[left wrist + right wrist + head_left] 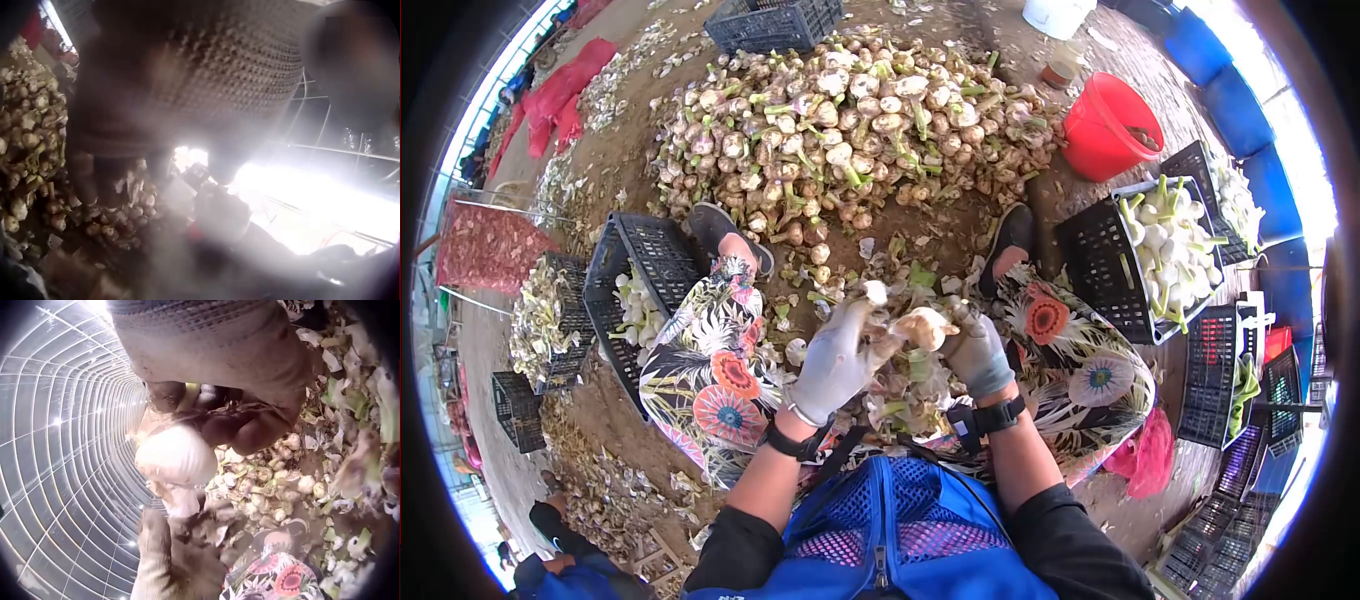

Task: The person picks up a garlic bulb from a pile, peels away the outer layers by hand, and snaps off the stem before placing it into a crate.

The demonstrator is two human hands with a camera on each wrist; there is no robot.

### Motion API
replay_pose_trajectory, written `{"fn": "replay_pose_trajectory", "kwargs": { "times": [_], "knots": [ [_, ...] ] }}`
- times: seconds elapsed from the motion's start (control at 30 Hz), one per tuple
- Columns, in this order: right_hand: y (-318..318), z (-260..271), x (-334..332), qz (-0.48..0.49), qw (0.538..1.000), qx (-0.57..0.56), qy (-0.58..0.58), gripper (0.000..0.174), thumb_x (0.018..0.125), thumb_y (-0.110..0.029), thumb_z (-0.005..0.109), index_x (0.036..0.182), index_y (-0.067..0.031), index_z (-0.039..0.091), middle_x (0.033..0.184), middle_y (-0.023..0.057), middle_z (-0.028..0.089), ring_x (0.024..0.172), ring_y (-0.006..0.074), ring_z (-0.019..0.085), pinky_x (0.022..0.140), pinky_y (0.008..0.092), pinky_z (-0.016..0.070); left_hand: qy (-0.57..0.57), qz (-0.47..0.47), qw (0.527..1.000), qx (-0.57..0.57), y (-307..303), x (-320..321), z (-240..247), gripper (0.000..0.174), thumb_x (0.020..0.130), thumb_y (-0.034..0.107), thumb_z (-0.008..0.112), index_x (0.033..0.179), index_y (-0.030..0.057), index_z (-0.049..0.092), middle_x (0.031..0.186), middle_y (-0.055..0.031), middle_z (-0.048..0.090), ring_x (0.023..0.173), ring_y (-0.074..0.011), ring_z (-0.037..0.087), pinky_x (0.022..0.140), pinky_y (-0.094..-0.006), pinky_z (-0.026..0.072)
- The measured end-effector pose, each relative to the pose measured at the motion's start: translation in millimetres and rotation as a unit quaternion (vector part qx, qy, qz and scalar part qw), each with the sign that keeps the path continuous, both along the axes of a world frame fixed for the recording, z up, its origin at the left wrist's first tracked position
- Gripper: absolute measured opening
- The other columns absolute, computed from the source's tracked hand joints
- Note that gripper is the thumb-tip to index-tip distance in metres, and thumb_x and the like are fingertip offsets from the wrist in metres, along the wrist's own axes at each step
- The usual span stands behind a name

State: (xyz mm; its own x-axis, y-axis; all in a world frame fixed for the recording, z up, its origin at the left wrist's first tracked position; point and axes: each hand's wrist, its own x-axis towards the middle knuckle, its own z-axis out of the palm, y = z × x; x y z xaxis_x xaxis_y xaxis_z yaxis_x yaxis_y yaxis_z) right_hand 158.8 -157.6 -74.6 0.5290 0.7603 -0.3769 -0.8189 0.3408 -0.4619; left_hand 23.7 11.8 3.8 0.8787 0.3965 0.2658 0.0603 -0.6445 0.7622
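Note:
The right hand point(980, 355), in a pale glove with a grey cuff, grips a garlic bulb point(923, 327) with curled fingers. In the right wrist view the bulb point(175, 456) shows a smooth white side, with loose brown skin round it. The gloved left hand point(835, 360) is beside the bulb, fingers extended; in the right wrist view that left hand point(181, 556) lies below it, palm showing, near hanging skin. A small white piece point(875, 292) shows at its fingertips. The left wrist view is hazy, with the glove point(206, 69) filling its top and a white bulb point(222, 215) below.
A heap of unpeeled garlic point(830, 130) lies beyond the feet. Black crates with pale bulbs stand at the left point(650, 255) and right point(1100, 262). A red bucket point(1100, 130) is at the back right. Skins and leaves point(900, 385) litter the ground between the legs.

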Motion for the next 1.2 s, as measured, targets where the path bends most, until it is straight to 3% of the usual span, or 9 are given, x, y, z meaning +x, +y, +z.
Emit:
{"fn": "replay_pose_trajectory", "kwargs": {
  "times": [0.13, 0.3, 0.4, 0.5, 0.83, 0.87, 0.93, 1.0, 1.2],
  "knots": [
    [-2, -4, 1, -0.02, 0.996, -0.005, 0.088, 0.034, 0.101, -0.021, 0.051, 0.122, 0.0043, 0.059, 0.118, 0.0184, 0.067, 0.108, 0.0287, 0.065, 0.1, 0.0425, 0.0486, 0.069, -0.135, 0.987, 0.045, -16, 12, 7, 0.018, 0.088, 0.022, 0.066, 0.085, 0.0061, 0.058, 0.084, -0.011, 0.062, 0.077, -0.0328, 0.062, 0.067, -0.0438, 0.0485],
    [-11, -30, 15, -0.152, 0.98, -0.094, 0.081, 0.021, 0.1, -0.021, 0.054, 0.112, -0.0053, 0.063, 0.11, 0.0118, 0.068, 0.102, 0.0273, 0.066, 0.096, 0.0445, 0.0534, 0.093, -0.178, 0.979, 0.014, -38, -11, -4, 0.024, 0.087, 0.017, 0.064, 0.109, 0.0104, 0.063, 0.09, -0.0133, 0.064, 0.087, -0.0339, 0.064, 0.076, -0.044, 0.0507],
    [-7, -17, 8, -0.145, 0.969, -0.198, -0.033, 0.019, 0.094, -0.02, 0.069, 0.101, -0.0028, 0.067, 0.084, 0.0065, 0.068, 0.071, 0.0174, 0.067, 0.06, 0.0346, 0.0566, 0.194, -0.061, 0.979, 0.027, -31, -18, -20, 0.039, 0.091, 0.034, 0.066, 0.12, 0.0084, 0.059, 0.098, -0.0193, 0.066, 0.089, -0.0398, 0.064, 0.078, -0.0473, 0.0519],
    [0, -3, -6, -0.077, 0.92, -0.3, -0.239, 0.015, 0.092, -0.018, 0.072, 0.095, -0.0042, 0.067, 0.085, 0.0021, 0.067, 0.079, 0.0119, 0.064, 0.07, 0.0273, 0.053, 0.136, -0.045, 0.987, -0.079, -27, -3, -33, 0.042, 0.092, 0.04, 0.068, 0.11, 0.0019, 0.064, 0.094, -0.0191, 0.068, 0.086, -0.038, 0.066, 0.075, -0.0406, 0.0515],
    [-127, 45, 152, -0.388, 0.912, 0.089, -0.1, 0.026, 0.097, -0.024, 0.059, 0.111, -0.0031, 0.064, 0.109, 0.0129, 0.07, 0.097, 0.0264, 0.067, 0.094, 0.0404, 0.0527, 0.133, 0.066, 0.967, -0.21, -13, -4, -50, 0.031, 0.091, 0.009, 0.062, 0.121, 0.0013, 0.064, 0.1, -0.0151, 0.073, 0.096, -0.0197, 0.07, 0.082, -0.0318, 0.0524],
    [-126, 44, 161, -0.45, 0.888, -0.016, -0.097, 0.021, 0.096, -0.018, 0.06, 0.111, -0.0047, 0.065, 0.105, 0.01, 0.069, 0.088, 0.0228, 0.067, 0.087, 0.0371, 0.0546, 0.158, 0.085, 0.941, -0.285, -12, -2, -49, 0.031, 0.091, 0.007, 0.061, 0.121, 0.0012, 0.065, 0.1, -0.0122, 0.073, 0.093, -0.0174, 0.068, 0.081, -0.031, 0.0521],
    [-99, 25, 158, -0.383, 0.916, -0.026, -0.118, 0.016, 0.097, -0.014, 0.059, 0.108, -0.0059, 0.066, 0.096, 0.0072, 0.069, 0.077, 0.018, 0.064, 0.072, 0.0311, 0.0555, 0.201, 0.118, 0.871, -0.432, -9, 3, -49, 0.031, 0.09, 0.005, 0.059, 0.12, 0.001, 0.065, 0.098, -0.0063, 0.072, 0.088, -0.0127, 0.066, 0.08, -0.0292, 0.0514],
    [-54, 13, 131, -0.144, 0.986, 0.028, -0.084, 0.015, 0.098, -0.015, 0.059, 0.105, -0.004, 0.067, 0.085, 0.0045, 0.067, 0.067, 0.0138, 0.059, 0.059, 0.0265, 0.0522, 0.084, 0.102, 0.902, -0.412, -13, 6, -71, 0.035, 0.083, -0.005, 0.053, 0.115, 0.0019, 0.066, 0.1, -0.0056, 0.07, 0.094, -0.0123, 0.063, 0.087, -0.0278, 0.0489],
    [133, -80, 42, 0.175, 0.852, -0.336, -0.361, 0.028, 0.091, -0.009, 0.057, 0.116, -0.0048, 0.07, 0.093, 0.01, 0.071, 0.072, 0.0202, 0.067, 0.064, 0.0313, 0.054, 0.054, 0.237, 0.887, -0.394, -1, 6, -85, 0.032, 0.085, -0.003, 0.059, 0.116, 0.0003, 0.062, 0.117, -0.0156, 0.063, 0.11, -0.0257, 0.061, 0.097, -0.0357, 0.0462]
  ]
}}
